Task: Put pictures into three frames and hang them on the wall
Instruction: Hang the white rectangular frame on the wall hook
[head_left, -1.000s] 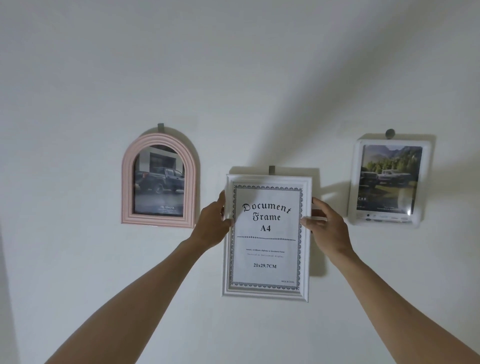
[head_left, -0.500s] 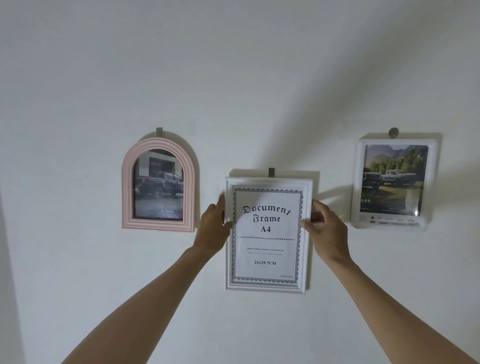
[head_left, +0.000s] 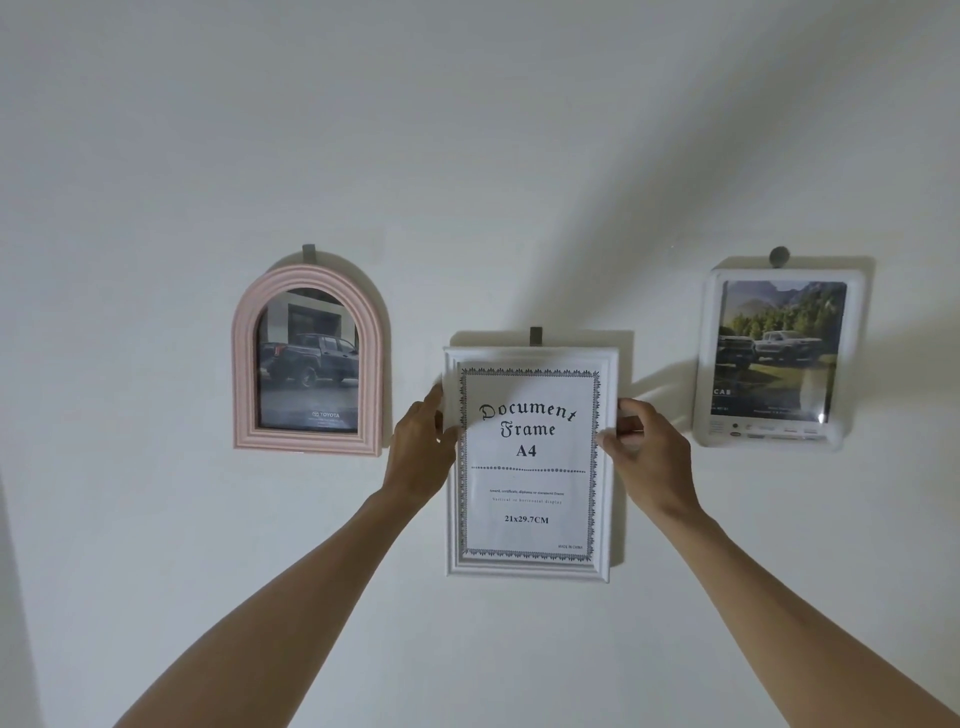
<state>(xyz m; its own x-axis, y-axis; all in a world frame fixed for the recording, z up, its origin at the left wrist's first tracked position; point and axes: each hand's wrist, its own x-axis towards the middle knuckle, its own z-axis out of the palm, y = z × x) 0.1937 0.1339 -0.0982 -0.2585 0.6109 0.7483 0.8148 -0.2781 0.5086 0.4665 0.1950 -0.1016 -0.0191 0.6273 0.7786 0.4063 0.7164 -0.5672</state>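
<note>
Hands: your left hand and right hand grip the white frame | neighbours: pink arched frame left, white rounded frame right.

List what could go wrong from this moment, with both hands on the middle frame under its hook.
1. The white frame is gripped at both sides by the left hand and right hand. Whether it has caught the hook is hidden; letting go now might drop it.
2. Its lower edge looks slightly tilted, so it may hang crooked.
3. It still shows the stock "Document Frame A4" sheet, unlike the pink frame and the right frame, which show truck pictures.
</note>
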